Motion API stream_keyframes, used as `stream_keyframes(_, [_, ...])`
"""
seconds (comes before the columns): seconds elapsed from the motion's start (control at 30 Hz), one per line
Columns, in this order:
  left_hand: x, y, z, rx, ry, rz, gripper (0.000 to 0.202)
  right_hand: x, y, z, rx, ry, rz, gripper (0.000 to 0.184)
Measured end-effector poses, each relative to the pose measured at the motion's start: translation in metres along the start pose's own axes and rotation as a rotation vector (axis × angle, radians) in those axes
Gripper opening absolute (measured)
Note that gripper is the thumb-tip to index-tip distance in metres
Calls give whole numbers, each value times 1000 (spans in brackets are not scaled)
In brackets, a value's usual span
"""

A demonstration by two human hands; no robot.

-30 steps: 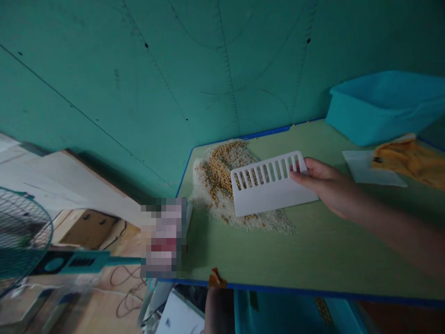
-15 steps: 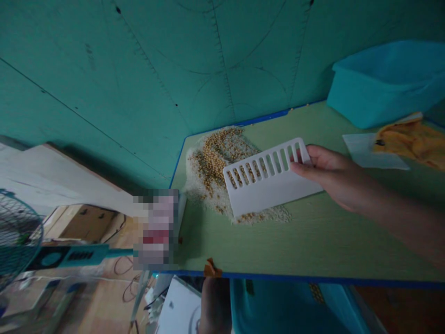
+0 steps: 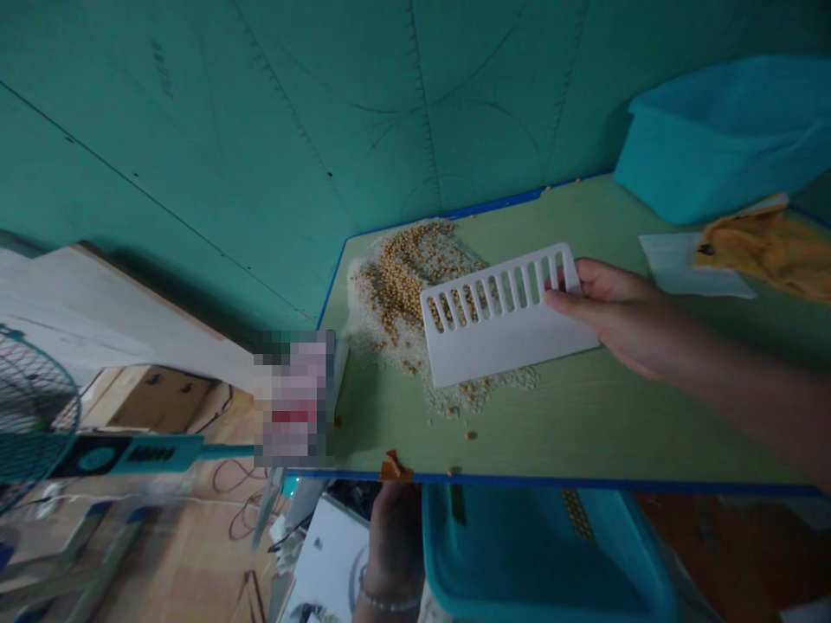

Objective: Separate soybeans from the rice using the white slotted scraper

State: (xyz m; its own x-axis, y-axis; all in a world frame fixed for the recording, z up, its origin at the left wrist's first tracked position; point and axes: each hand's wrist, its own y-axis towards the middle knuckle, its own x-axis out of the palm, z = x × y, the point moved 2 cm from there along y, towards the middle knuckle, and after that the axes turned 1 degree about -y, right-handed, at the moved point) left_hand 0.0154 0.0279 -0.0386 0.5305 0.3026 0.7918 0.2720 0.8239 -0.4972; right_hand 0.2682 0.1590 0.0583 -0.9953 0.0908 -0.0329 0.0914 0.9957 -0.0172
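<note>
My right hand is closed on the right end of a white plastic board with a row of slots along its upper edge. The thumb lies on the near face and a fingertip shows through the end slots. The board is tilted over a spread pile of yellow beans and white rice-like grains, hiding part of it. Grains and a few beans lie just below the board. My left hand, with a bracelet at the wrist, is under the table's front edge beside a blue tub; its fingers are hidden.
The greenish table has a blue rim and a green wall behind it. At the back right stand a blue bin, an orange cloth and a white sheet. Brown tape sticks to the front edge; an electric swatter is at left.
The view has tipped down, so more of my left wrist and the blue tub shows. Loose beans now lie near the front edge. My right hand keeps its grip on the board.
</note>
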Motion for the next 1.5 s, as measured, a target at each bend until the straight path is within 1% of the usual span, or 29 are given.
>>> stream_keyframes(0.13, [3, -2, 3, 39, 23, 25, 25, 0, -5, -3, 46, -4, 1, 11])
stream_keyframes(0.2, [4, -4, 4, 57, 36, 77, 24, 0, -9, -5, 62, 8, -4, 11])
stream_keyframes(0.27, [7, -5, 4, 36, 55, 123, 22, 0, -12, -7, 81, 12, -9, 9])
stream_keyframes(0.37, [13, -6, 5, -17, 83, 148, 21, 0, -15, -8, 81, 9, -14, 10])
stream_keyframes(0.47, [17, -5, 7, 7, 90, 175, 25, 0, -16, -9, 59, 24, 9, 14])
stream_keyframes(0.57, [19, -4, 8, 30, 96, 200, 25, 0, -17, -9, 63, 56, 42, 15])
stream_keyframes(0.73, [12, -3, 7, 27, 106, 157, 20, -3, -22, -8, 84, 24, 11, 15])
stream_keyframes(0.83, [4, -2, 4, 34, 58, 126, 11, -7, -27, -9, 99, 43, 5, 14])
stream_keyframes(0.93, [0, -1, 2, 21, 37, 90, 16, -9, -31, -9, 112, 65, 18, 12])
stream_keyframes(1.07, [1, -1, 0, 1, 32, 60, 20, -8, -33, -8, 137, 38, 40, 12])
stream_keyframes(1.27, [9, -5, 2, -45, 32, 83, 14, -3, -36, -12, 207, 44, 57, 11])
stream_keyframes(1.4, [10, -6, 4, -21, 17, 110, 4, -1, -37, -13, 208, 59, 75, 12])
stream_keyframes(1.5, [9, -5, 3, -42, 9, 95, 8, -1, -39, -13, 224, 41, 53, 13])
